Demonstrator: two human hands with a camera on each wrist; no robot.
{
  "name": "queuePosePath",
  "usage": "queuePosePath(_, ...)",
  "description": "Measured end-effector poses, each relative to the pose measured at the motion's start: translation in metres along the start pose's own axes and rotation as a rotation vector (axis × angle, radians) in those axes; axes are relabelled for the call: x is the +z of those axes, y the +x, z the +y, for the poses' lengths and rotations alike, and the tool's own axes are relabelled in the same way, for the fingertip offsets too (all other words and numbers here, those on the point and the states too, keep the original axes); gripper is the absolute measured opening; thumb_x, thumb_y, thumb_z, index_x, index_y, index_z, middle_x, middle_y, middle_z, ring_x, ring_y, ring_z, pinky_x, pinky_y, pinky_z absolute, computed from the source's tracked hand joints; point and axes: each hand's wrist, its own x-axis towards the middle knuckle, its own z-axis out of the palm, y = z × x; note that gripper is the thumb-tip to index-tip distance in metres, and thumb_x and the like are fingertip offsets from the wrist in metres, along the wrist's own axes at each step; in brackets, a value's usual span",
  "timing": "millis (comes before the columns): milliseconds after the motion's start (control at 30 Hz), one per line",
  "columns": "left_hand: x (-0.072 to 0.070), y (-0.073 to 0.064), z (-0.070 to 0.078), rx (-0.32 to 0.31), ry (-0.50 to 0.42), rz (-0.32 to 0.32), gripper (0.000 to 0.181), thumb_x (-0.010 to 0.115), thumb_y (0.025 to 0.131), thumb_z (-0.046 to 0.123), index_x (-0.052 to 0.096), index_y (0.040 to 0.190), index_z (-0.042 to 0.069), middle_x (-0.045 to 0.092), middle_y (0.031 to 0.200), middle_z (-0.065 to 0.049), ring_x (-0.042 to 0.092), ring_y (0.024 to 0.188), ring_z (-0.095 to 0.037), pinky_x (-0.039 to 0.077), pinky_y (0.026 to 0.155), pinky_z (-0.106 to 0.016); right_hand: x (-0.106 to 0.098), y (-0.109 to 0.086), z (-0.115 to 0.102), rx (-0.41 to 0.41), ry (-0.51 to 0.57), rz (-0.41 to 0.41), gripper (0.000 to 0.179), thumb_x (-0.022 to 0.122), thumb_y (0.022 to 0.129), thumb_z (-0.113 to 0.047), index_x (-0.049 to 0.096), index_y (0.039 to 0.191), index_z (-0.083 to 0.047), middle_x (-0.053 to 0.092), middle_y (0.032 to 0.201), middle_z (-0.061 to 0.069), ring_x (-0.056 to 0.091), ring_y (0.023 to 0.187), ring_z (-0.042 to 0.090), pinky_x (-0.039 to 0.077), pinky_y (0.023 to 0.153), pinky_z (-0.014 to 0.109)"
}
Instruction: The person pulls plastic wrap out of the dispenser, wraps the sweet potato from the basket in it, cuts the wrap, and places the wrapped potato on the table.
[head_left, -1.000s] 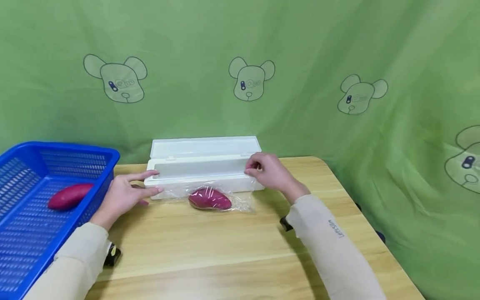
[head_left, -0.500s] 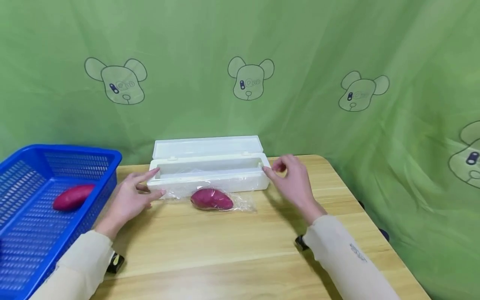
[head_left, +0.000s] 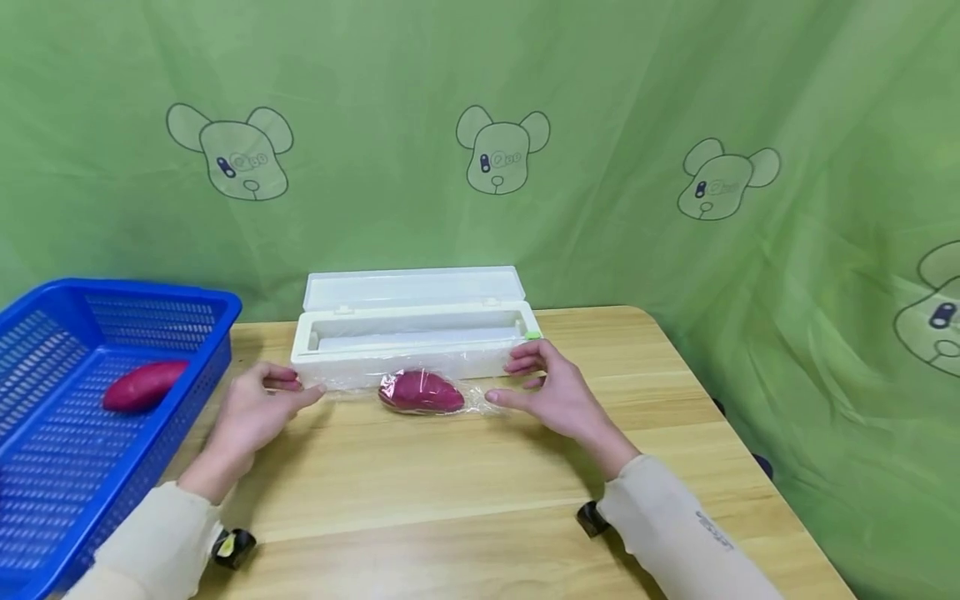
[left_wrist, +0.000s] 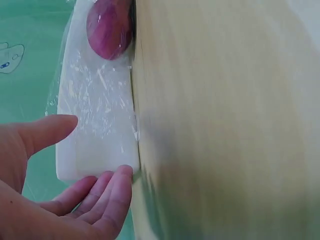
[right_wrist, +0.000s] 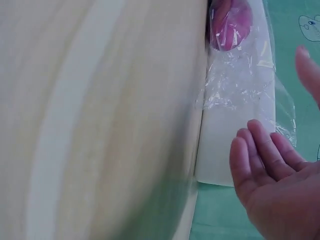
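Observation:
A purple-red sweet potato [head_left: 422,392] lies on the table in clear cling film [head_left: 474,400], against the front of a long white cling film dispenser [head_left: 337,367]. The dispenser's lid [head_left: 412,288] stands raised at the back, and a pale roll [head_left: 420,338] shows inside. My left hand [head_left: 251,412] is at the dispenser's left end, its fingers loosely bent and its thumb apart. Beside the right end is my right hand [head_left: 562,400], thumb spread from the fingers near the film's edge. In the right wrist view nothing sits between thumb and fingers [right_wrist: 267,155].
On the left, a blue plastic basket [head_left: 161,433] holds another sweet potato [head_left: 145,385]. A small green piece [head_left: 532,335] sits on the dispenser's right corner. Behind the wooden table [head_left: 420,500] hangs a green curtain [head_left: 375,150] with bear-head drawings.
My right hand has come from the dispenser's rim down to its front right. The left index finger has left the rim. The film that covered the dispenser's opening now lies toward the front.

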Motion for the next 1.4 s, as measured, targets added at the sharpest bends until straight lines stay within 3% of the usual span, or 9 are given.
queuePosePath(233,0.007,-0.004,0.002,-0.018,-0.085,-0.045,0.052,0.084,0.094,0.033,0.061,0.129,0.001,0.067,0.116,-0.007,0.058,0.097,-0.014,0.052,0.074,-0.021,0.005,0.005,-0.003,-0.153,-0.01,0.006,0.056,0.086,0.083,0.005,0.059,0.131,-0.007,0.072,0.105,0.011,0.068,0.101,0.029,0.06,0.097,0.044)
queuePosePath(433,0.005,-0.003,0.0,0.047,-0.072,-0.036,0.039,0.079,0.098,0.021,0.066,0.127,-0.002,0.073,0.109,-0.009,0.064,0.085,-0.01,0.055,0.066,-0.022,0.004,0.005,-0.001,-0.323,-0.169,0.017,0.03,0.072,0.083,0.018,0.078,0.087,-0.01,0.07,0.092,0.003,0.065,0.09,0.02,0.06,0.08,0.033)
queuePosePath(533,0.004,-0.005,-0.002,0.114,0.0,-0.032,0.03,0.079,0.098,0.018,0.072,0.12,-0.002,0.075,0.105,-0.012,0.065,0.086,-0.013,0.053,0.066,-0.022,0.001,0.003,-0.002,-0.317,-0.24,-0.037,0.03,0.071,0.083,0.015,0.081,0.086,-0.013,0.07,0.101,0.002,0.066,0.099,0.024,0.06,0.091,0.041)
queuePosePath(667,-0.004,-0.01,0.0,0.198,0.131,-0.052,0.029,0.078,0.098,0.018,0.075,0.118,-0.003,0.078,0.112,-0.021,0.072,0.097,-0.026,0.054,0.071,-0.023,-0.008,-0.001,-0.005,-0.293,-0.317,-0.161,0.018,0.081,0.087,-0.008,0.084,0.104,-0.015,0.069,0.125,0.005,0.063,0.123,0.032,0.051,0.112,0.059)
queuePosePath(833,-0.018,-0.024,0.024,0.377,0.257,0.046,0.024,0.079,0.097,0.02,0.081,0.113,0.003,0.082,0.107,-0.018,0.079,0.092,-0.032,0.059,0.07,-0.033,-0.018,-0.004,-0.012,-0.319,-0.298,-0.121,0.027,0.086,0.092,-0.036,0.083,0.112,-0.019,0.069,0.135,0.007,0.065,0.123,0.03,0.057,0.105,0.057)
queuePosePath(933,-0.009,-0.028,0.044,0.583,0.284,0.082,0.017,0.078,0.098,0.014,0.081,0.112,0.004,0.081,0.109,-0.015,0.078,0.098,-0.035,0.064,0.083,-0.047,-0.017,-0.001,-0.022,-0.371,-0.292,-0.041,0.022,0.084,0.095,-0.03,0.082,0.112,-0.015,0.073,0.128,0.006,0.069,0.116,0.027,0.061,0.099,0.051)
queuePosePath(1033,0.01,-0.024,0.058,0.72,0.313,0.021,0.024,0.078,0.097,0.008,0.077,0.12,0.002,0.077,0.122,-0.018,0.072,0.116,-0.04,0.059,0.103,-0.058,-0.006,0.002,-0.034,-0.393,-0.358,-0.049,0.027,0.083,0.096,-0.025,0.08,0.12,-0.012,0.076,0.124,0.003,0.071,0.118,0.025,0.06,0.103,0.048)
queuePosePath(1233,0.042,-0.009,0.064,0.786,0.435,-0.032,0.041,0.081,0.09,0.0,0.072,0.13,0.0,0.075,0.128,-0.02,0.068,0.124,-0.041,0.055,0.11,-0.06,0.015,0.008,-0.044,-0.437,-0.491,-0.151,0.028,0.082,0.093,-0.009,0.08,0.121,-0.013,0.077,0.117,0.002,0.072,0.113,0.021,0.061,0.103,0.043)
queuePosePath(1400,0.054,-0.006,0.054,0.875,0.547,0.039,0.027,0.087,0.081,-0.004,0.081,0.107,0.001,0.078,0.102,-0.012,0.071,0.1,-0.033,0.058,0.088,-0.048,0.015,0.009,-0.037,-0.435,-0.512,-0.221,0.024,0.078,0.09,0.003,0.083,0.107,-0.014,0.076,0.103,-0.001,0.07,0.1,0.018,0.061,0.093,0.039)
